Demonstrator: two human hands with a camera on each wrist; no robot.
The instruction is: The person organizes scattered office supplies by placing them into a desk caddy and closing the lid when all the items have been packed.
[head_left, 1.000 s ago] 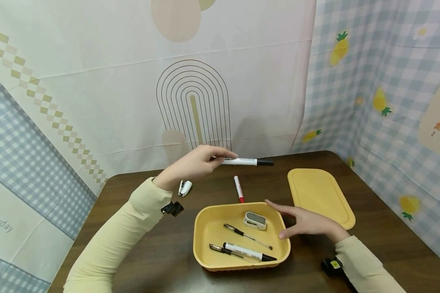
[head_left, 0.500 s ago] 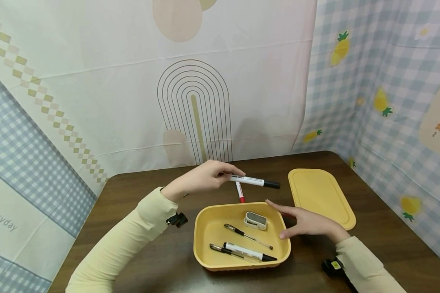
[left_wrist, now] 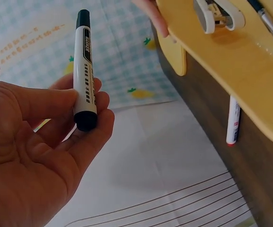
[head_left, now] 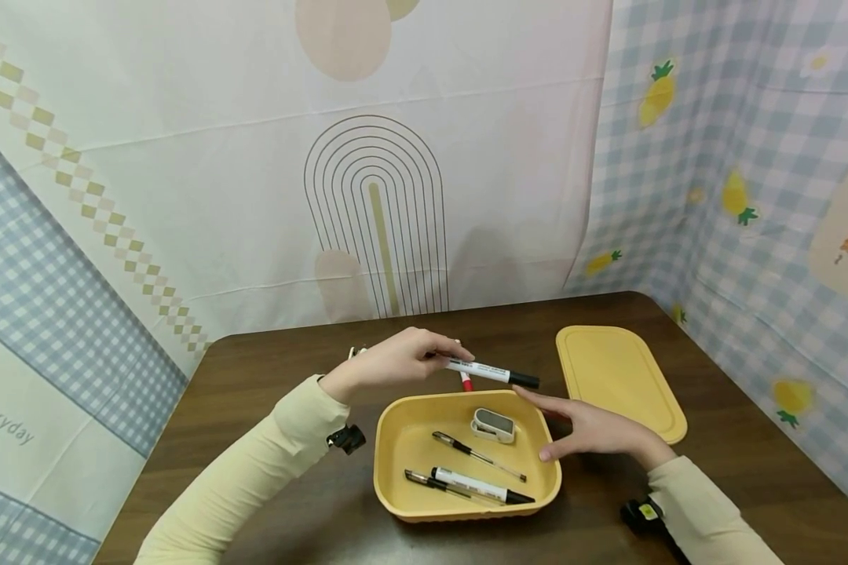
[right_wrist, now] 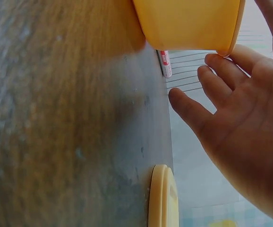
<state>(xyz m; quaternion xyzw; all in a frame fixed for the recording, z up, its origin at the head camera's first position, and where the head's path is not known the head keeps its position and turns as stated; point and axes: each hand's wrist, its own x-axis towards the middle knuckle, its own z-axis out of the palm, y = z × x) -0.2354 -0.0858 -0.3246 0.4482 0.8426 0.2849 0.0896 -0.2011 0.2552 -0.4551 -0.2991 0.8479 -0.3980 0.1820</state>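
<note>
My left hand (head_left: 396, 359) pinches a white marker with a black cap (head_left: 491, 373) between thumb and fingers, above the far edge of the yellow box (head_left: 389, 502). In the left wrist view the marker (left_wrist: 83, 71) stands nearly upright, clear of the box. My right hand (head_left: 593, 428) rests at the box's right rim, its fingers fairly straight, the thumb over the rim. Inside the box lie a small white stapler (head_left: 493, 424), a black pen (head_left: 477, 455), another pen (head_left: 427, 480) and a second black-capped marker (head_left: 473, 484). A red-capped marker (head_left: 466, 383) lies behind it, partly hidden.
The yellow lid (head_left: 618, 380) lies flat on the dark wooden table (head_left: 290, 510), right of the box. A white object (head_left: 356, 352) is mostly hidden behind my left hand. Patterned cloth (head_left: 495, 157) hangs behind the table.
My left hand has come down and slightly right with the black-capped marker, from the table's far edge toward the box. My right hand and the box have stayed put.
</note>
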